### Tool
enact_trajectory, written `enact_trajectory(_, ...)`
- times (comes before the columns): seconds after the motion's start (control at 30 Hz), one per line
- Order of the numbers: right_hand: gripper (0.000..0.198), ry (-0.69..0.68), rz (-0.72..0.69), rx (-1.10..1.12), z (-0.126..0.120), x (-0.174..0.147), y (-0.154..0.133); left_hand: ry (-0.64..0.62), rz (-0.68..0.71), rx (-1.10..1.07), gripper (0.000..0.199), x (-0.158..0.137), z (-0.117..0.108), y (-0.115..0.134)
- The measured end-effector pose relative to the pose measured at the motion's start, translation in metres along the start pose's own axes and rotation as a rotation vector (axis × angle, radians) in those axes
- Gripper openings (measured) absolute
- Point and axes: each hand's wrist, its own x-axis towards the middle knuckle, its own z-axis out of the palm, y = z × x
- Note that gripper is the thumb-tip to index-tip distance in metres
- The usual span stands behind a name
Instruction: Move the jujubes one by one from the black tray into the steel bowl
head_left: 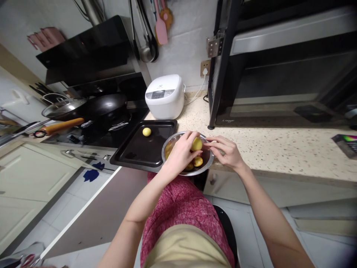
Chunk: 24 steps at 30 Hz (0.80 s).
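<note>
Over a round metal bowl, my left hand grips a yellow round piece between thumb and fingers. I cannot tell what kind of food it is. My right hand is close on its right, with fingertips pinched together by the piece; what they hold, if anything, is too small to make out. Darker orange-yellow pieces lie inside the bowl, partly hidden by my left hand. To the left, a small pale yellow ball rests on a black baking tray.
Behind the tray stands a white rice cooker. A black microwave-like oven fills the right, on the speckled counter. At the left, a wok and a lidded pan sit on the stove. An open drawer juts out below.
</note>
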Motion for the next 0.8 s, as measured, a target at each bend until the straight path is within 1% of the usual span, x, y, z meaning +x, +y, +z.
enact_trajectory(0.1,0.025,0.007,-0.009,-0.009,0.0001,0.0002,-0.0005,-0.056,-0.057,0.062,0.046,0.0003,0.0036,-0.0061)
enact_trajectory(0.23,0.026,0.0,0.01,-0.011,0.0,-0.0002,-0.0006,-0.083,-0.095,0.101,0.043,-0.0019,0.0069,-0.011)
enact_trajectory(0.37,0.025,-0.006,0.024,-0.004,0.0001,-0.0012,-0.0006,-0.111,-0.119,0.183,0.043,-0.0022,0.0077,-0.0101)
enact_trajectory(0.57,0.024,-0.012,0.024,-0.007,0.0001,-0.001,-0.0008,-0.145,-0.12,0.316,0.047,-0.0016,0.0056,-0.0072)
enact_trajectory(0.7,0.024,-0.006,0.004,-0.015,-0.0002,-0.0004,-0.0008,-0.15,-0.112,0.334,0.053,-0.0032,0.006,-0.0088)
enact_trajectory(0.8,0.024,-0.008,0.016,-0.014,-0.0005,-0.0003,-0.001,-0.158,-0.105,0.316,0.055,-0.0041,0.0062,-0.0099)
